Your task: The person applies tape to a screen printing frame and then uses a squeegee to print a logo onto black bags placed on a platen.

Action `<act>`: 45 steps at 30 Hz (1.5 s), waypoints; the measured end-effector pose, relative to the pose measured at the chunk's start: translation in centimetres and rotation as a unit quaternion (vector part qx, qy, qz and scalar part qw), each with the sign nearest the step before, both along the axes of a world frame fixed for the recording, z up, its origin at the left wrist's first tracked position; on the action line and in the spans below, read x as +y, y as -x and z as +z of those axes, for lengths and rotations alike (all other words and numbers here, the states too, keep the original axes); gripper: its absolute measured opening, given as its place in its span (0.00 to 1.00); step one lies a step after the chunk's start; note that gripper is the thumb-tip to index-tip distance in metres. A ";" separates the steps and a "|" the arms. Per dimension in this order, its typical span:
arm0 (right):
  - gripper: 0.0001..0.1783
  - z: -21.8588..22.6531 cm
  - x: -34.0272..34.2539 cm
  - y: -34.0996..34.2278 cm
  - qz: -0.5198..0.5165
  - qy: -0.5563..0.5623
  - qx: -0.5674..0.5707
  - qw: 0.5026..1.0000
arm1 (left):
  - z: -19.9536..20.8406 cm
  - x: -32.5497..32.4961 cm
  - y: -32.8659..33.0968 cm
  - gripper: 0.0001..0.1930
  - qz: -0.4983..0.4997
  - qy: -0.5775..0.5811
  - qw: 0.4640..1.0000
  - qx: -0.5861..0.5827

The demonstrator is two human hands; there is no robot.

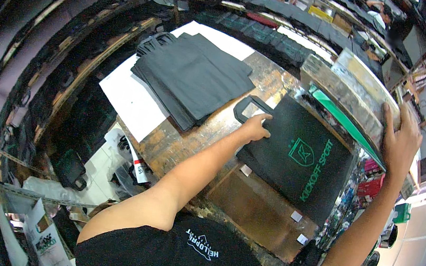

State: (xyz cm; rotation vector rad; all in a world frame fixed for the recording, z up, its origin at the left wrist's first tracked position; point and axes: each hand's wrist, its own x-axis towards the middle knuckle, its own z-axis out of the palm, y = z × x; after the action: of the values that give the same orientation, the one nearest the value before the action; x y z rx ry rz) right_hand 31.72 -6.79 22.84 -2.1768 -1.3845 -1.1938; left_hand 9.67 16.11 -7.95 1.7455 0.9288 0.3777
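Note:
A black tote bag with a fresh-looking green crest and lettering lies flat on a brown board on the worktable. My left hand is at the bag's left edge, beside its handle. Its index finger and thumb are apart, over the black cloth. At the right, my right hand grips the outer edge of a screen-printing frame, which stands tilted up beyond the bag. Green ink shows along the frame's lower side.
A stack of black tote bags lies on white sheets at the far left of the table. Small white tabs sit on the board. Racks holding dark bags line the left and back. Another person is at the far right.

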 end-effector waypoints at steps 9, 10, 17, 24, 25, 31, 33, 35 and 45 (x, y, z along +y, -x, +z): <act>0.30 -0.1 -0.4 -1.2 -0.027 0.019 0.012 0.999 | 11.8 9.8 7.1 0.30 -0.108 -0.025 0.980 -0.166; 0.31 -0.1 -0.7 -2.0 -0.034 0.020 0.008 0.999 | 13.4 11.0 9.2 0.30 -0.105 -0.058 0.978 -0.170; 0.32 0.2 -0.8 -2.4 -0.034 0.040 0.065 0.996 | 23.5 14.8 25.8 0.26 -0.051 -0.147 0.972 -0.177; 0.32 0.0 -0.5 -4.3 -0.035 0.051 0.060 0.996 | 29.7 16.3 30.5 0.24 -0.089 -0.251 0.945 -0.190; 0.31 0.0 -0.7 -4.5 -0.046 0.051 0.059 0.996 | 30.8 16.7 30.4 0.24 -0.097 -0.271 0.944 -0.161; 0.31 -0.6 -0.3 -5.7 0.042 0.046 0.058 0.996 | 35.8 18.6 35.9 0.28 0.091 -0.297 0.943 -0.122; 0.31 -0.4 0.0 -4.7 0.015 0.043 0.089 0.995 | 35.9 19.8 38.6 0.28 0.176 -0.287 0.934 -0.117; 0.31 0.7 -0.6 -3.4 -0.012 0.044 0.095 0.994 | 34.6 21.7 42.6 0.28 0.224 -0.319 0.908 -0.156; 0.32 -0.1 -0.8 -3.8 -0.035 0.050 0.062 0.996 | 16.2 16.2 48.4 0.29 0.497 -0.474 0.708 -0.167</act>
State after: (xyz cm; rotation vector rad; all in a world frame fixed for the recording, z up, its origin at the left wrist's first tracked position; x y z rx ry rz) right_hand 35.51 -7.56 22.71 -2.3431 -1.3549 -1.0136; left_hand -38.77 32.27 8.28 1.7137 1.4775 2.1277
